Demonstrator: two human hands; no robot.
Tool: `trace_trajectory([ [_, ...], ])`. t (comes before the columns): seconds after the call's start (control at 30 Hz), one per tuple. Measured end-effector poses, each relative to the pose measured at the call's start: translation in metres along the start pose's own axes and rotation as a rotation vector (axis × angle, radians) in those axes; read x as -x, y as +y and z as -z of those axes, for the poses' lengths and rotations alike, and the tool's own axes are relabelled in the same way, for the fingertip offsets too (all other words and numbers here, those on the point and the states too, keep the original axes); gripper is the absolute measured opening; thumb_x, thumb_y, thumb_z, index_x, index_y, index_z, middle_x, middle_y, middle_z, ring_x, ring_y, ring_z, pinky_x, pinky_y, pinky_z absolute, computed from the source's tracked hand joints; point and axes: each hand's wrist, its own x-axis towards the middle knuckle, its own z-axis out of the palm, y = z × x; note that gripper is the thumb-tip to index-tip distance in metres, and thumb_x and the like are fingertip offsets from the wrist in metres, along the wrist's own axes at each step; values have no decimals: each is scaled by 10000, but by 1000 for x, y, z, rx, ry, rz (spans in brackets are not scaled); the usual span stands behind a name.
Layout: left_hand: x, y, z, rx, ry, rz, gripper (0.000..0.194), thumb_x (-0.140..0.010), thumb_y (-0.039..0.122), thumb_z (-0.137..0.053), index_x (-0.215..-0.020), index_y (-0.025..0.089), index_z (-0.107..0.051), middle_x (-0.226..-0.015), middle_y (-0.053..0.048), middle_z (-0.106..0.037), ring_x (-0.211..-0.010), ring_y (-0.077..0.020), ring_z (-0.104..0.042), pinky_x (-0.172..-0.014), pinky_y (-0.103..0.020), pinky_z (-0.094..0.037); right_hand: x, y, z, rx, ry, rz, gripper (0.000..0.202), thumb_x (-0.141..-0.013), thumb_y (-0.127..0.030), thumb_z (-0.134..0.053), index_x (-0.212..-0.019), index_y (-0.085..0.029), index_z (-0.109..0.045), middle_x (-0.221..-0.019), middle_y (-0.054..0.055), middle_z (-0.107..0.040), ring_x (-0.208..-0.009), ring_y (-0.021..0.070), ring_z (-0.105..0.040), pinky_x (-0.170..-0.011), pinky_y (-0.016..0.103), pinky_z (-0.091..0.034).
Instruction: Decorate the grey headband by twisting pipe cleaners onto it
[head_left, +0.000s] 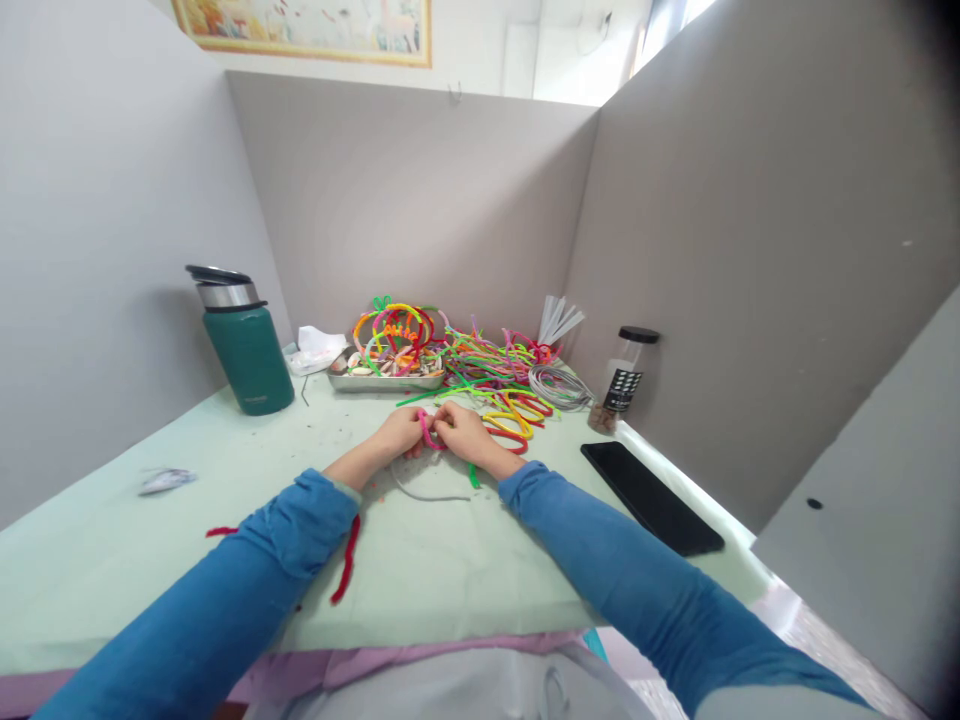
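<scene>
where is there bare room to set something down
On the green tablecloth between the red pipe cleaner and the right sleeve, in front of the grey wire; mostly bare too between the green bottle and left sleeve. It is crowded beyond the left hand and right hand, with the pipe-cleaner heap, steel tray and wire coil.

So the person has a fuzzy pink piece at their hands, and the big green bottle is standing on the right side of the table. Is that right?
Not quite: the head view shows the big green bottle standing on the left side of the table. The fuzzy pink piece is at the left hand and right hand, as you said.
</scene>
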Motion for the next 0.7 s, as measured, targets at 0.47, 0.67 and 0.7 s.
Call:
trace_trajectory([
  [0.47,2,4,0,-25,-3,6,281,-829,335,-402,-608,173,-464,-371,31,-465,-326,-97,-432,-369,-190,-312,1,-1,1,21,-14,0,107,-769,-219,-460,-800,-191,-559,-729,1,-612,-667,140,-525,-605,237,-357],
  [0.67,0,1,0,-52,-3,-6,307,-830,365,-408,-605,169,-478,-372,32,-466,-338,-95,-437,-379,-190,-314,0,1,0,18,-12,14,98,-765,-218,-460,-792,-188,-549,-731,-1,-613,-665,135,-527,-601,232,-353],
  [0.7,0,1,0,-56,-2,-7,314,-831,375,-408,-607,168,-482,-373,33,-466,-341,-94,-436,-381,-190,-314,0,1,0,19,-13,15,98,-765,-218,-459,-791,-187,-548,-732,0,-613,-665,133,-526,-600,231,-351],
])
